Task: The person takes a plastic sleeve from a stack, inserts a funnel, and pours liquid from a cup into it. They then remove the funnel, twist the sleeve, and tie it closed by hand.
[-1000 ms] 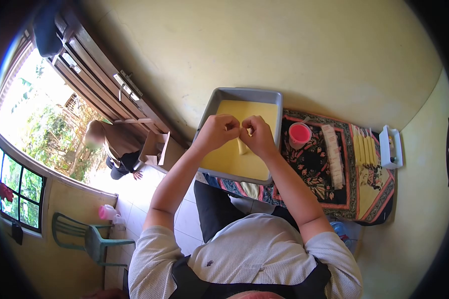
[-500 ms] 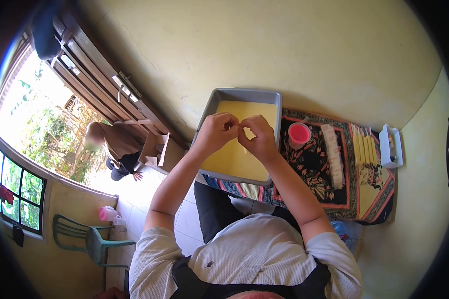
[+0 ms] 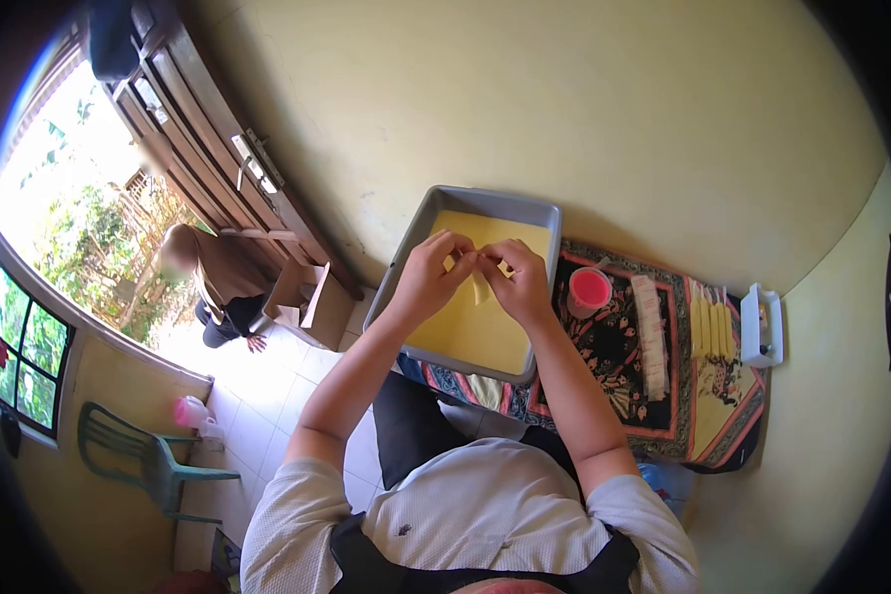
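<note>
My left hand (image 3: pixel 432 275) and my right hand (image 3: pixel 518 283) meet above a grey tub (image 3: pixel 548 259), their fingertips pinched together. Between them hangs a narrow yellow packet (image 3: pixel 480 286), held at its upper end by both hands. It looks like a slim plastic sleeve, though the pinched end is mostly hidden by my fingers. A smooth yellow mass (image 3: pixel 475 337) covers the inside of the tub; whether it is liquid cannot be made out.
Right of the tub, a patterned cloth (image 3: pixel 604 371) bears a pink cup (image 3: pixel 590 289), a pale strip (image 3: pixel 651 337), several yellow packets (image 3: pixel 711 324) and a white basket (image 3: pixel 762 327). At left are a person (image 3: pixel 223 272), a cardboard box (image 3: pixel 317 307) and a green chair (image 3: pixel 148 460).
The yellow packet now shows more plainly, hanging below my fingertips. My hands stay together over the tub, while the whole view has shifted slightly.
</note>
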A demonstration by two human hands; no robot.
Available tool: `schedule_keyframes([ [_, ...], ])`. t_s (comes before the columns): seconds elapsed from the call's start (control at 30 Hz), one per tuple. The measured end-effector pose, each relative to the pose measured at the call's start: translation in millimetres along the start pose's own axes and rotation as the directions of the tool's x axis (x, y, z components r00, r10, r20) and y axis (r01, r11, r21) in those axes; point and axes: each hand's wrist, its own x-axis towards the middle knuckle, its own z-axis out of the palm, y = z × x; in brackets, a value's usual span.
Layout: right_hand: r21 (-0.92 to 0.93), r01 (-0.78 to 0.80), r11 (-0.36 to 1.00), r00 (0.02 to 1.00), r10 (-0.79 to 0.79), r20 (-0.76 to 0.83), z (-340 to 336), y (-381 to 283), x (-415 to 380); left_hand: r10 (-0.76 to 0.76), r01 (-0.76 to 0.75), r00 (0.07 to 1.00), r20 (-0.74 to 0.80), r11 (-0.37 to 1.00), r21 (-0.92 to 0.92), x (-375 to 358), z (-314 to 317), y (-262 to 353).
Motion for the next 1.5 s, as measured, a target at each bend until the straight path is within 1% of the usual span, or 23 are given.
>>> schedule_keyframes([
  [0.1, 0.039, -0.061, 0.997, 0.996, 0.059, 0.061, -2, -4, 7, -0.036, 0.023, 0.994, -0.099, 0.991, -0.129, -9, 14, -16],
  [0.13, 0.057, -0.085, 0.995, 0.994, 0.081, 0.08, -2, -5, 9, -0.023, 0.004, 0.992, -0.124, 0.989, -0.149, -12, 15, -15],
  [0.2, 0.051, -0.042, 0.998, 0.993, 0.036, 0.109, -4, -3, 14, 0.004, -0.038, 0.984, -0.178, 0.981, -0.188, -14, 17, -15],
  [0.3, 0.005, 0.006, 1.0, 0.986, -0.007, 0.165, -7, -4, 24, 0.15, -0.199, 0.937, -0.317, 0.971, -0.131, -13, 22, -15],
  [0.4, -0.069, 0.043, 0.997, 0.977, -0.028, 0.213, -10, -10, 30, 0.175, -0.227, 0.918, -0.355, 0.968, -0.109, -11, 20, -14],
  [0.53, -0.111, 0.111, 0.988, 0.97, -0.083, 0.229, -7, -16, 31, 0.179, -0.233, 0.931, -0.318, 0.962, -0.142, -10, 12, -17],
  [0.63, -0.109, 0.064, 0.992, 0.97, -0.036, 0.24, -4, -22, 32, 0.152, -0.222, 0.935, -0.32, 0.955, -0.196, -12, 13, -18],
  [0.73, -0.168, 0.102, 0.98, 0.963, -0.056, 0.263, -2, -33, 36, 0.138, -0.217, 0.935, -0.328, 0.951, -0.22, -13, 12, -20],
  [0.83, -0.141, 0.094, 0.985, 0.967, -0.057, 0.247, 4, -35, 34, 0.148, -0.236, 0.93, -0.336, 0.942, -0.238, -14, 6, -17],
  [0.93, -0.063, 0.095, 0.994, 0.976, -0.08, 0.202, 12, -32, 32, 0.147, -0.246, 0.927, -0.344, 0.933, -0.263, -14, 3, -15],
  [1.0, -0.022, 0.045, 0.999, 0.983, -0.041, 0.179, 16, -32, 31, 0.149, -0.254, 0.927, -0.345, 0.925, -0.284, -15, 1, -14],
  [1.03, -0.002, 0.021, 1.0, 0.986, -0.02, 0.168, 16, -32, 30, 0.128, -0.234, 0.935, -0.329, 0.922, -0.308, -15, 1, -15],
  [1.1, -0.046, 0.005, 0.999, 0.979, 0.005, 0.204, 12, -34, 33, 0.088, -0.195, 0.951, -0.295, 0.915, -0.354, -16, 0, -17],
  [1.13, -0.068, -0.002, 0.998, 0.975, 0.017, 0.222, 9, -36, 35, 0.0, -0.115, 0.976, -0.219, 0.852, -0.511, -17, 3, -21],
  [1.2, -0.102, 0.062, 0.993, 0.961, -0.032, 0.274, 3, -44, 41, -0.134, 0.069, 0.991, -0.024, 0.648, -0.758, -18, 10, -31],
  [1.23, -0.117, 0.094, 0.989, 0.952, -0.055, 0.3, 1, -47, 42, -0.149, 0.11, 0.989, 0.017, 0.64, -0.761, -17, 8, -30],
  [1.33, -0.109, 0.11, 0.988, 0.945, -0.07, 0.32, 1, -48, 42, -0.196, 0.232, 0.971, 0.139, 0.617, -0.752, -13, 0, -22],
  [1.4, -0.104, 0.106, 0.989, 0.956, -0.073, 0.283, 2, -46, 40, -0.226, 0.311, 0.95, 0.216, 0.611, -0.728, -12, -11, -14],
  [1.43, -0.101, 0.105, 0.989, 0.962, -0.075, 0.264, 2, -45, 39, -0.223, 0.315, 0.949, 0.224, 0.613, -0.724, -11, -8, -20],
  [1.5, -0.12, 0.153, 0.981, 0.964, -0.121, 0.237, 5, -43, 34, -0.217, 0.324, 0.946, 0.241, 0.619, -0.715, -9, 2, -36],
])
